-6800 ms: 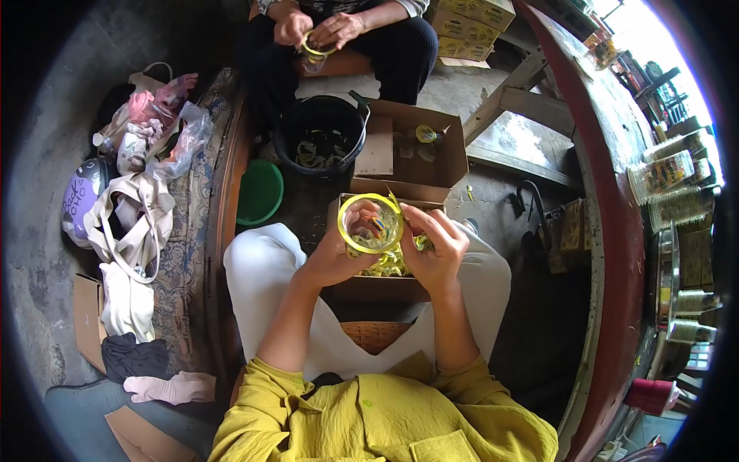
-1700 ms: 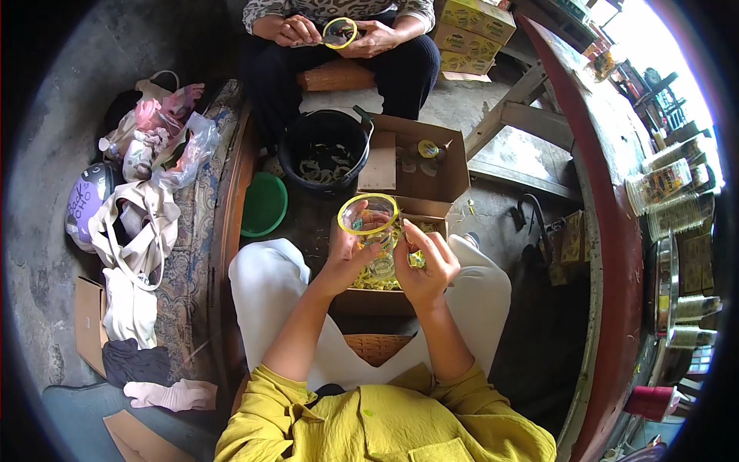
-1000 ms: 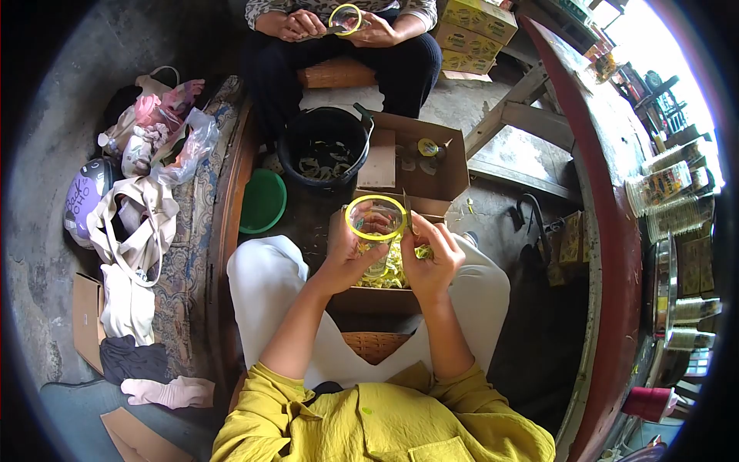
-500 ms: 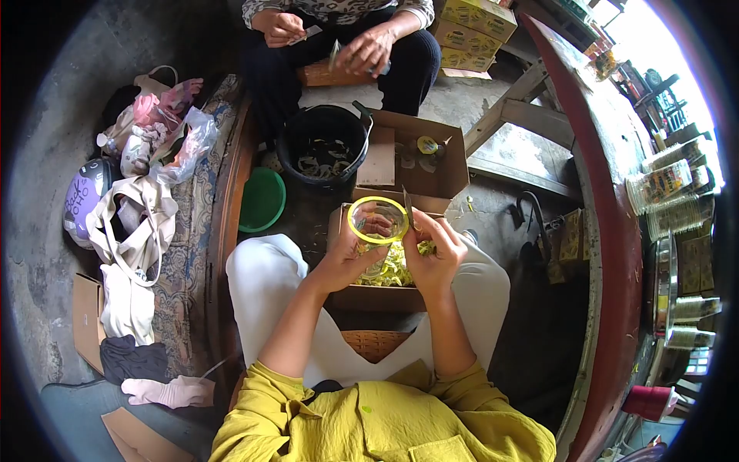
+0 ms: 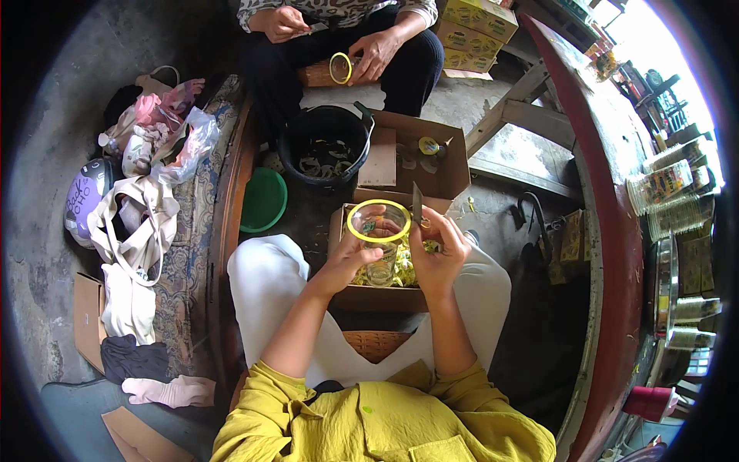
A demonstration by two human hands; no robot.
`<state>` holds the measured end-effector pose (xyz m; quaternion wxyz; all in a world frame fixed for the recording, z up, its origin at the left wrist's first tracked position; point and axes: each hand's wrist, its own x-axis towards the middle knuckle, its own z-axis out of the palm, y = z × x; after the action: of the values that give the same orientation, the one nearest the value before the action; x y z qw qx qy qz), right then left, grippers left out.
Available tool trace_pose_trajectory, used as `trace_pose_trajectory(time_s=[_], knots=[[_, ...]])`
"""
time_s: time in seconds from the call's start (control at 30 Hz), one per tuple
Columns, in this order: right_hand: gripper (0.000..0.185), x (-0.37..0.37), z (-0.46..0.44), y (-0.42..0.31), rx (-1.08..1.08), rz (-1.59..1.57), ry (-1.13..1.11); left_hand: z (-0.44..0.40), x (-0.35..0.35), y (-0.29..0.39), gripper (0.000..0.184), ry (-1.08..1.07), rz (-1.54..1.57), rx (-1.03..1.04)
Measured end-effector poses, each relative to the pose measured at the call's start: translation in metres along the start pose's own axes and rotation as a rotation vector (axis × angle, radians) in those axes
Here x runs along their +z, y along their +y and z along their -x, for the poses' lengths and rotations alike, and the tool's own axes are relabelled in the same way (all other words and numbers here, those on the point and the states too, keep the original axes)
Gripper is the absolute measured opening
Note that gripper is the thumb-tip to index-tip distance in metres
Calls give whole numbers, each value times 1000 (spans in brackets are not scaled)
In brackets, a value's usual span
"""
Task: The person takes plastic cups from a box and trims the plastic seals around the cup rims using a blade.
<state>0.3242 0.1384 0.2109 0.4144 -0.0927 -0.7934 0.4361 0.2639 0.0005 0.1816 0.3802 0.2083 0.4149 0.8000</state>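
Observation:
A clear plastic cup (image 5: 381, 266) with a yellow rim is held upright, slightly tilted, by my left hand (image 5: 346, 260), whose fingers wrap round its side. My right hand (image 5: 439, 250) pinches a thin dark blade (image 5: 417, 204), which points up just right of the rim. Blade and rim look slightly apart. Under both hands a cardboard box (image 5: 385, 299) holds yellow-green shavings (image 5: 408, 266). Across from me a person's hand (image 5: 375, 55) holds another yellow-rimmed cup (image 5: 340, 68), and the person's other hand (image 5: 283, 23) pinches something small.
Beyond my box stand a black bucket (image 5: 323, 146) with clear scraps and an open carton (image 5: 443, 181) with a yellow-lidded item. A green basin (image 5: 264, 200) lies left. A red-edged table (image 5: 616, 254) runs along the right; bags and a purple helmet (image 5: 86, 202) lie left.
The blade in my right hand now stands a little away from the rim, and my left hand has shifted on the cup. The other person's cup has come down from between their hands.

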Motion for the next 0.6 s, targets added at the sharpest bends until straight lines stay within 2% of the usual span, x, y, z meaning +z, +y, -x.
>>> trace_pose_trajectory(time_s=[0.1,0.23,0.33,0.6], knots=[[32,-2,-1,-7,-25,8,3,-2,-10,-8,63,-27,34,47],[32,1,3,-14,-93,18,-5,-3,-18,-17,65,26,-151,134],[32,5,6,-13,-133,24,13,-3,-10,-15,63,119,-59,155],[30,4,10,-12,-206,115,7,-3,-12,-13,62,113,-106,155]])
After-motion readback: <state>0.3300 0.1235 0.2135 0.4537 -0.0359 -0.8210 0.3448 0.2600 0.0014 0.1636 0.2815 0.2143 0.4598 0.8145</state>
